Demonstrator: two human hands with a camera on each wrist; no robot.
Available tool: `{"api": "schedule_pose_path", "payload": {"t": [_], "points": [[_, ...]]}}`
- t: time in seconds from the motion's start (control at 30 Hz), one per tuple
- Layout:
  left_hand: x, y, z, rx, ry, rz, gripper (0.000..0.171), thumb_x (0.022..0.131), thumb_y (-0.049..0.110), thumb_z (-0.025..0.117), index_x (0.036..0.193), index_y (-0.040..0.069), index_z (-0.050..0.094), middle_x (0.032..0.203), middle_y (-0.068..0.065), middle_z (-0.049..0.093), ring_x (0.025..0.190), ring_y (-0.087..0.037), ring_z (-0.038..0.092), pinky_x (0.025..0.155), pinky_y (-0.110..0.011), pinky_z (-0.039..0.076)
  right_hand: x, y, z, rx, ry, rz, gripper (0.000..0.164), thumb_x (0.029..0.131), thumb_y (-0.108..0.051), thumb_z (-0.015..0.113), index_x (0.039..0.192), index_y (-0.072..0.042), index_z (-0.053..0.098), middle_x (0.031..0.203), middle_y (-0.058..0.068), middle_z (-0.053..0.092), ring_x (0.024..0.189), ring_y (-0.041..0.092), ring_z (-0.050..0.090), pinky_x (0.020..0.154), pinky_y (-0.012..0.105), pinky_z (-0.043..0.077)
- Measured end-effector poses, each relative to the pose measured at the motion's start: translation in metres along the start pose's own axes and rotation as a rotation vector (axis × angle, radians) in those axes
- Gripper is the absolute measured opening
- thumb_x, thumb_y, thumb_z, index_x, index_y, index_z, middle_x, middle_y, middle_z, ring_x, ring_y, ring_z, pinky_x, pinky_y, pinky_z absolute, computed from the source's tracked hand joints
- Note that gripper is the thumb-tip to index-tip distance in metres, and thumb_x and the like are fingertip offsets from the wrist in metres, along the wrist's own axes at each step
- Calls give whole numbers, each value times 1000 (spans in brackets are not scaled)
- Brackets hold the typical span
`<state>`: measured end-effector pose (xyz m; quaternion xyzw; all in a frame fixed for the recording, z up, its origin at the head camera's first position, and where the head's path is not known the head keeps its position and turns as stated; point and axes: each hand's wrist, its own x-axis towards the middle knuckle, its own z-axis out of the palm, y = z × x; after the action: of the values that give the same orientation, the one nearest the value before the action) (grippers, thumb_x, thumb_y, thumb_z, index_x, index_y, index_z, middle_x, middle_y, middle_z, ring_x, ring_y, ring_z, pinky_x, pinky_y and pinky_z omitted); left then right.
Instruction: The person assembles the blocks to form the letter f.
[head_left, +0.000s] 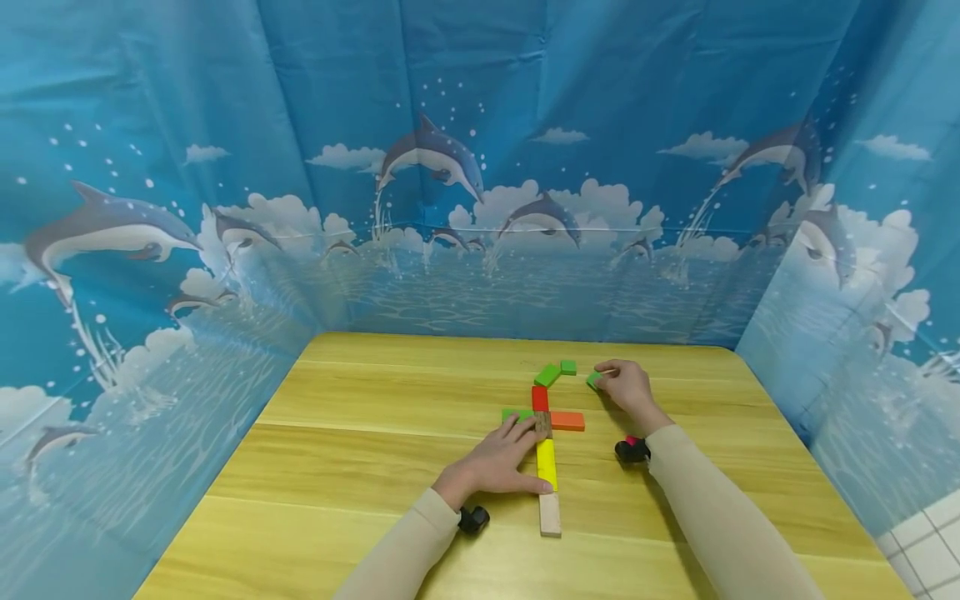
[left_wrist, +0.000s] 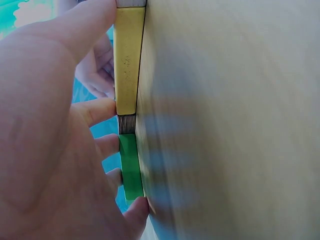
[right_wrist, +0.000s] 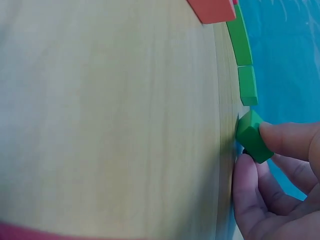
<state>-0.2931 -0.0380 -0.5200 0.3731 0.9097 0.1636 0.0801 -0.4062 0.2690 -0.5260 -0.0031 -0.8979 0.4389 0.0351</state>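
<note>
On the wooden table lies a cross-like figure of flat blocks. My left hand (head_left: pixel 501 460), fingers spread, rests along its left side. The thumb touches the near end of the yellow block (left_wrist: pixel 126 60), and the fingertips lie on the dark brown block (left_wrist: pixel 127 124) and the left green block (left_wrist: pixel 131 165). A small green block (right_wrist: pixel 254 135) is pinched between thumb and fingers of my right hand (head_left: pixel 628 387), tilted and close over the table. Left of it are a green cube-like block (head_left: pixel 568 367) and a slanted green block (head_left: pixel 547 376), which leads down to the red block (head_left: pixel 540 398).
An orange block (head_left: pixel 567 421) extends right from the brown one. A pale wooden block (head_left: pixel 550 515) forms the near end. The table (head_left: pixel 360 467) meets a blue dolphin-print curtain (head_left: pixel 525 283) at the back and sides. Black wrist cameras sit under both sleeves.
</note>
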Motion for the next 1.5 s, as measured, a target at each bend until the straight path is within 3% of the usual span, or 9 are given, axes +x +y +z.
{"api": "schedule_pose_path", "payload": {"t": [0.33,0.6,1.5], "points": [[2,-3,3,6,-6,-8,90,89,75,53,160,24,31,168,-2,12,153,-33,7,120,-53,20,10,-3,6,16,0,21,33,99,-15,64,130,-3,67,126,22,62,106,36,60,79,43,55],[1,-4,6,16,-1,4,91,89,76,52,160,23,30,168,-2,11,153,-34,9,119,-53,22,8,-2,11,17,24,28,30,98,-14,65,126,-2,69,126,22,63,111,38,58,86,49,53],[-1,-7,6,28,16,11,90,89,75,53,159,24,31,168,-1,11,153,-33,9,118,-52,23,13,-8,15,6,73,78,28,97,-18,66,119,-2,72,128,22,61,113,40,56,89,52,50]]}}
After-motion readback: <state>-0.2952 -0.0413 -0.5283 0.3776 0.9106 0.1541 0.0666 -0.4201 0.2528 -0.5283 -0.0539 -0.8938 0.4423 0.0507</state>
